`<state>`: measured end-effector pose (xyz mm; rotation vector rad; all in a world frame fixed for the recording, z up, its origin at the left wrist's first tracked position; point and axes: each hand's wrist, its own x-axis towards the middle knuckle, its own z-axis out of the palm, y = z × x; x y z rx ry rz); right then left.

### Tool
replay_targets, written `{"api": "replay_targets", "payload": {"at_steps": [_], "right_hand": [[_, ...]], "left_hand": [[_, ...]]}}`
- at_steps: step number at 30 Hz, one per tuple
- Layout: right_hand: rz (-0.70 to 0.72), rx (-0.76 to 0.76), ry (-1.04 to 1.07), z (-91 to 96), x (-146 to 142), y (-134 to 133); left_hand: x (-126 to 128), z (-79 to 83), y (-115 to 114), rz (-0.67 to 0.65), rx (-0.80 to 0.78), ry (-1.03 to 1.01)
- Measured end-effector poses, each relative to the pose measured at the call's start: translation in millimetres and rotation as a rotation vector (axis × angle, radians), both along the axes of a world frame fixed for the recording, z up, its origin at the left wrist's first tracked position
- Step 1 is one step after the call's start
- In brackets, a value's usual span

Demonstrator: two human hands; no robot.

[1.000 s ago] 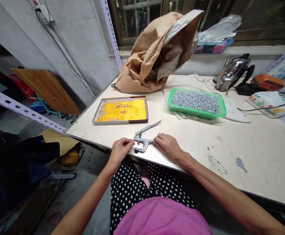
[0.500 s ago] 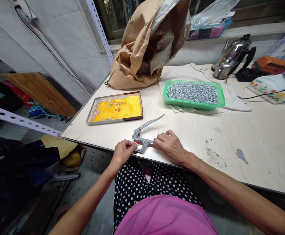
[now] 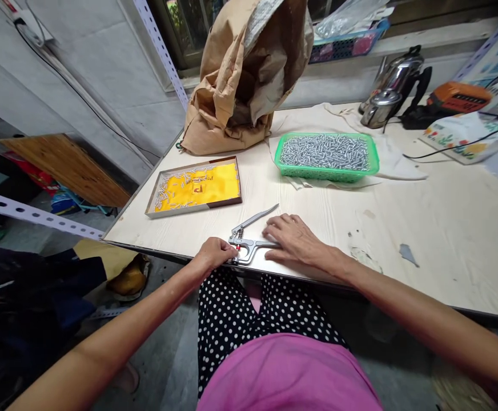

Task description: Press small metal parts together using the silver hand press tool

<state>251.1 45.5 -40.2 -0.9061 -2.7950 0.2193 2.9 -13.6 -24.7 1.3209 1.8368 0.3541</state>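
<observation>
on the pale wood-grain tabletop [image 3: 317, 228], by its front edge, lies a grey metal hand press [image 3: 254, 245] with a c-shaped frame; it looks stiff, fairly heavy for its size, likely smooth, best held by the lower handle. the right hand [image 3: 294, 237] spreads loosely over that handle's end. the left hand [image 3: 215, 254] presses thumb and fingertip together beside the small red tip [image 3: 238, 248], any tiny piece between them too hidden to tell.

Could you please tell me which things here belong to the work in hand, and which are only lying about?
Likely belonging to the work:
grey lever tool, left hand at one end, right hand at its lower handle
shallow tray and green basket, both holding small metal pieces

Probably just lying about:
brown paper bag
shiny kettle
orange device
wooden board
</observation>
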Motion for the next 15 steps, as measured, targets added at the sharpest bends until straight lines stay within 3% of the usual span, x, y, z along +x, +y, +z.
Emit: {"api": "replay_targets", "payload": {"at_steps": [7, 15], "right_hand": [[0.039, -0.105, -0.085, -3.5, -1, 46], [0.028, -0.066, -0.115, 11.4, -4, 40]], "left_hand": [[2, 1.8, 4, 0.029, -0.097, -0.004], [5, 0.4, 0, 0.044, -0.066, 0.001]]}}
